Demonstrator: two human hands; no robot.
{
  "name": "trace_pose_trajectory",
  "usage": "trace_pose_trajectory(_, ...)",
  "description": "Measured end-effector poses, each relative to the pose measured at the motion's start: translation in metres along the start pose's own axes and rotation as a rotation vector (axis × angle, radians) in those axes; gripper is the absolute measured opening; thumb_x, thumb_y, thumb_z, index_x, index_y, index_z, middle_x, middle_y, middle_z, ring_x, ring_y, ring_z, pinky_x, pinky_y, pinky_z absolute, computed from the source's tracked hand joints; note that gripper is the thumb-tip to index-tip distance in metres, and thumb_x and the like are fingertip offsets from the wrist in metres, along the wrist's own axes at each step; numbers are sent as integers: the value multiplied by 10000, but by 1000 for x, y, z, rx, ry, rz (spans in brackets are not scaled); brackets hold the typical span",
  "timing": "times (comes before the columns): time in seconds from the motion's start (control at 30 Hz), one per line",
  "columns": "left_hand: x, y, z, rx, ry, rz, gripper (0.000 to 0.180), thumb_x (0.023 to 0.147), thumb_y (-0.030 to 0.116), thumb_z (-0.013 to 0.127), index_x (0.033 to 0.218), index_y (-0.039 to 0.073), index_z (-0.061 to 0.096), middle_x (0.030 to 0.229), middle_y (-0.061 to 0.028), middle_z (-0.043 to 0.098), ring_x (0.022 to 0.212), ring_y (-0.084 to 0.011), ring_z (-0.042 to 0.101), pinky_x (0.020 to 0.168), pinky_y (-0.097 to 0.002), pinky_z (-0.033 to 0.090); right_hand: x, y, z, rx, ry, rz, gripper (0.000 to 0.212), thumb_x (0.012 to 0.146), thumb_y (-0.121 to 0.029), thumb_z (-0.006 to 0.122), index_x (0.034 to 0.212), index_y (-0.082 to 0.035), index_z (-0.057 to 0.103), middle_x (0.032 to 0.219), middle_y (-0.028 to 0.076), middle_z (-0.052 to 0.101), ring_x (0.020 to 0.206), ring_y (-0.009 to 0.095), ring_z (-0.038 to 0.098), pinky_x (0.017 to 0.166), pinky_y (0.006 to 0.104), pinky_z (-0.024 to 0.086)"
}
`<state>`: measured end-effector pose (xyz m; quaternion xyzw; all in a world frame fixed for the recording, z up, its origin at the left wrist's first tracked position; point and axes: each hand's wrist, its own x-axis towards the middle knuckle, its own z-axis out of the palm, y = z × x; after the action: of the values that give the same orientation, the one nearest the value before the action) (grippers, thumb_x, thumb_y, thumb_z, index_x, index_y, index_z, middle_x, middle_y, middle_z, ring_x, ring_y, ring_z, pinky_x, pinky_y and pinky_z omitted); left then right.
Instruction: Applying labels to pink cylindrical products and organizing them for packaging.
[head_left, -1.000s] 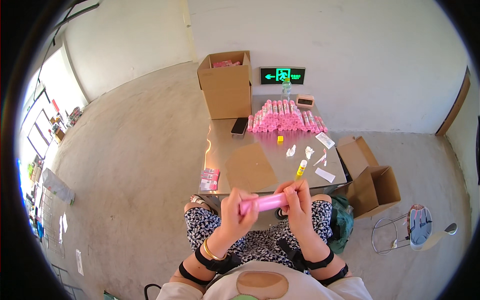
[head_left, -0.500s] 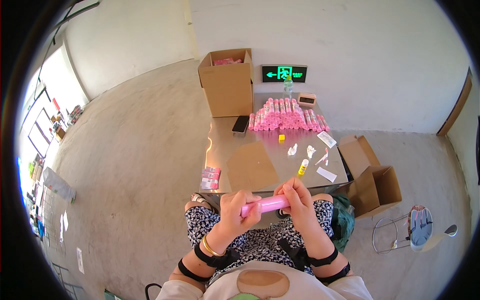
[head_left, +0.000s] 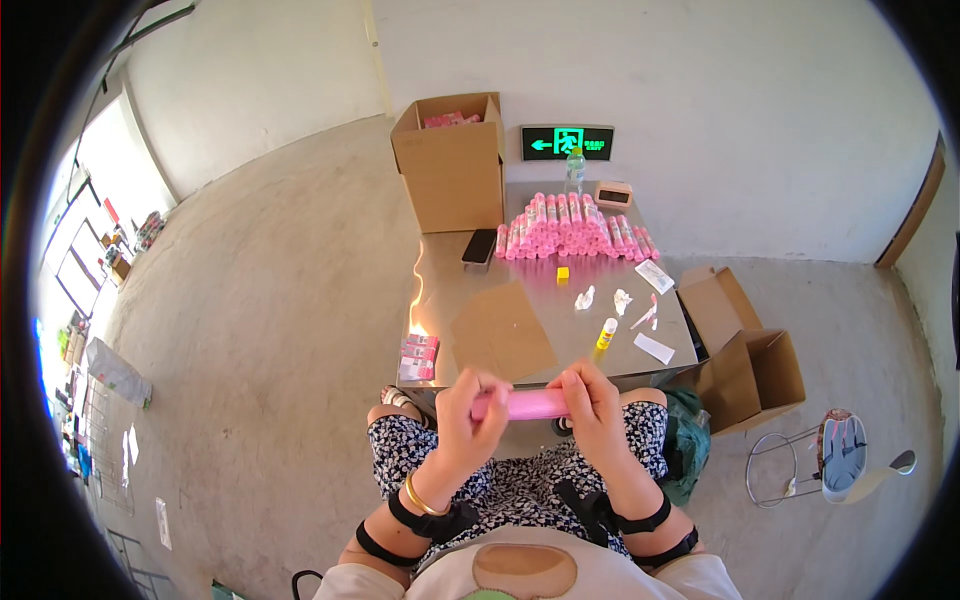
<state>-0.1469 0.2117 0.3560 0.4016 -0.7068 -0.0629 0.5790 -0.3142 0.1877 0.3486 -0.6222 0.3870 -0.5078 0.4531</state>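
A smooth pink cylinder-shaped roll (head_left: 540, 404) is held level above my lap, just off the table's front edge. My left hand (head_left: 466, 418) is closed around its left end; those fingers are slightly blurred. At the other end, my right hand (head_left: 598, 412) grips the roll, with the thumb on top and the fingers bent round it. Many similar pink rolls with printed labels form a stacked pile (head_left: 560, 228) at the back of the table. Pink-and-white printed labels (head_left: 419, 357) lie in a small stack at the table's front left corner.
On the metal table (head_left: 590, 376) are a cardboard sheet (head_left: 503, 331), a glue stick (head_left: 606, 334), crumpled tissues (head_left: 584, 298), a yellow block (head_left: 563, 273), a phone (head_left: 479, 248), a bottle (head_left: 574, 172) and a small clock (head_left: 613, 194). A tall carton (head_left: 449, 180) stands back left, an open carton (head_left: 750, 385) right.
The roll has turned from tilted to nearly level. My left hand has shifted slightly left and up and its fingers have changed position; my right hand keeps its grip.
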Motion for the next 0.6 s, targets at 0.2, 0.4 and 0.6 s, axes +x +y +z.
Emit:
trace_pose_trajectory(0.2, -5, -13, 9, -636, -52, -893, 129, 896, 106, 550, 804, 17, 534, 571, -4, 512, 508, -48, 465, 464, -229, 383, 1, 7, 1, -271, 118, -241, 275, 978, -216, 439, 822, -31, 568, 626, -37, 497, 542, 23, 405, 486, 173, 313)
trace_pose_trajectory(0.4, -6, -26, 9, 69, -115, -39, 203, 942, 165, 497, 808, 20, 544, 578, 27, 496, 513, -31, 449, 447, -214, 348, 10, 26, -1, 58, -38, 172, 276, 967, -193, 453, 817, -7, 592, 599, -36, 488, 540, 35, 420, 482, 201, 309)
trace_pose_trajectory(0.6, -15, -45, 13, -771, -105, -1172, 190, 919, 130, 512, 780, 8, 557, 566, 6, 495, 493, -59, 440, 445, -230, 344, 13, 34, 5, -272, 57, -162, 276, 961, -176, 455, 798, -7, 600, 587, -29, 481, 528, 36, 406, 467, 217, 290)
